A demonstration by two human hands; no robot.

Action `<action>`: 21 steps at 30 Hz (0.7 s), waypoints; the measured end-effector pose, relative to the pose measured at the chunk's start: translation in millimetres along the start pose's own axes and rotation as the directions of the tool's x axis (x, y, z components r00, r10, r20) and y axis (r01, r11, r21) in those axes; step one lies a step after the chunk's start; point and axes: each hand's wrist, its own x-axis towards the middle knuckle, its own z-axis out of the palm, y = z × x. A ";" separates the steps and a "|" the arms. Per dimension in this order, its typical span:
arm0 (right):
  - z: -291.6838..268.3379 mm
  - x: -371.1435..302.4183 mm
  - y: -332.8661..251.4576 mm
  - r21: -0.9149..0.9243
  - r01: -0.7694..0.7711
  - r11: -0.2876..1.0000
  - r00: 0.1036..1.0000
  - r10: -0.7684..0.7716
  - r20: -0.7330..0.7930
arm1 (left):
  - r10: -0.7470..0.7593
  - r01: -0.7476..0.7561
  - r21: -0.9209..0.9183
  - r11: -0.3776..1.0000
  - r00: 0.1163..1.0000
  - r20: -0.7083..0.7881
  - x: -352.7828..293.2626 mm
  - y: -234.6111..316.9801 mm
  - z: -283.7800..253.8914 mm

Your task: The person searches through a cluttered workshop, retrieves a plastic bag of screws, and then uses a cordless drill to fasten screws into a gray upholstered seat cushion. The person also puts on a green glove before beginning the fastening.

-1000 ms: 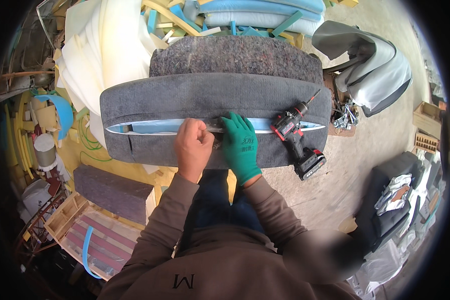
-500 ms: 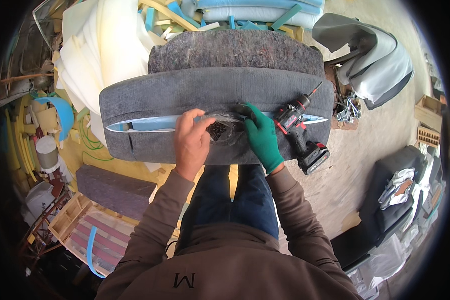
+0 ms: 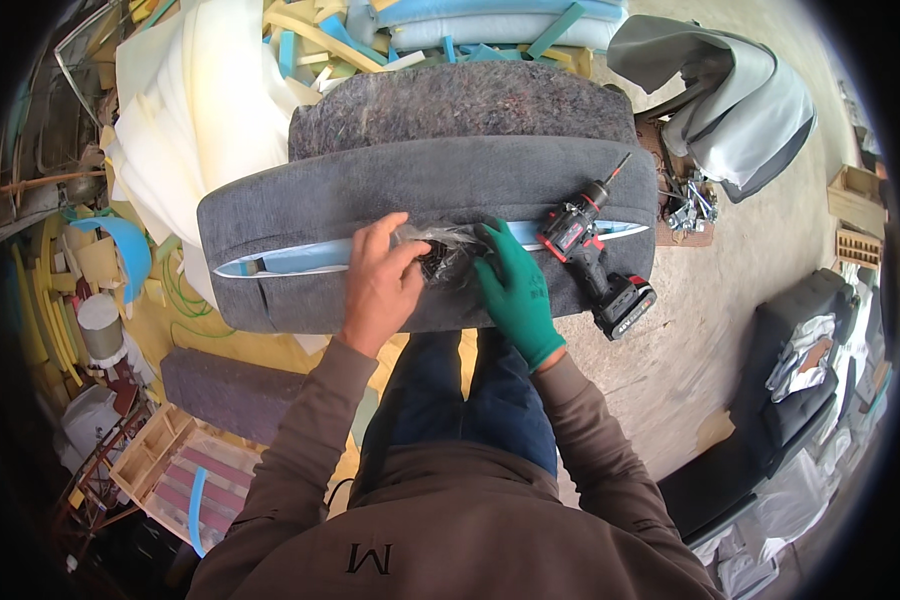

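Both forearms, in brown sleeves, are coming in from the near side and angling toward each other over a long grey upholstered cushion (image 3: 300,195). Bare left hand (image 3: 380,290): back facing up, wrist nearly straight, index finger reaching toward the far side, thumb bending in to the right. Right hand (image 3: 490,248), in a green knitted glove with dark fingertips, is tilting leftward, its fingers curling and its thumb lying nearer the body.

Between them, a clear plastic bag (image 3: 442,262) is sitting over the middle of the cushion. Left thumb and index finger are pinching the bag's left edge; gloved fingers and thumb are gripping film at its right edge. Dark small pieces are showing inside, mostly nearer the left thumb; too blurred to tell their kind.

An open slit (image 3: 310,262) with pale blue and white lining is running left to right along the cushion, passing under both hands. Right of the glove, a black-and-red cordless drill (image 3: 582,245) is lying across the slit, bit pointing far right, battery near. Beyond the cushion, a mottled felt-covered block (image 3: 460,105) is standing against its far side.
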 end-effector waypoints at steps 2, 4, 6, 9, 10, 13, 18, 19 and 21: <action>-16.3 -13.4 -2.4 0.004 -0.007 1.000 1.000 0.007 -0.023 | -0.002 0.003 -0.029 1.000 0.999 0.043 -2.0 4.8 -0.6; -33.3 -30.0 -6.2 0.033 -0.056 0.998 0.998 0.057 -0.031 | 0.004 -0.005 0.021 1.000 0.999 0.045 -1.8 7.0 2.7; -50.6 -48.8 -10.3 0.050 -0.118 0.992 0.993 0.119 -0.014 | 0.022 -0.024 0.045 0.999 0.999 0.030 0.1 6.6 8.5; -68.4 -71.4 -12.5 0.041 -0.178 0.983 0.982 0.180 -0.061 | 0.044 -0.044 0.042 0.998 0.999 -0.014 3.1 1.4 15.4; -74.1 -77.9 -11.6 0.037 -0.211 0.977 0.972 0.214 -0.095 | 0.053 -0.052 0.033 0.998 0.998 -0.034 4.4 -2.1 15.6; -91.1 -84.5 2.9 -0.034 -0.172 0.985 0.958 0.159 -0.240 | 0.022 -0.022 -0.011 1.000 0.998 -0.052 2.3 -10.7 12.9; -115.0 -96.0 29.6 0.092 -0.276 0.957 0.877 0.290 -0.383 | -0.019 0.019 0.002 1.000 1.000 -0.016 -7.7 -11.5 6.0; -124.4 -97.2 36.3 0.191 -0.398 0.897 0.807 0.441 -0.393 | 0.008 -0.008 -0.025 1.000 1.000 -0.015 -3.8 -9.9 10.8; -144.1 -105.0 50.4 -0.598 -0.160 0.785 0.907 -0.122 -0.402 | -0.052 0.053 -0.037 0.998 0.998 0.028 -1.6 -4.7 10.8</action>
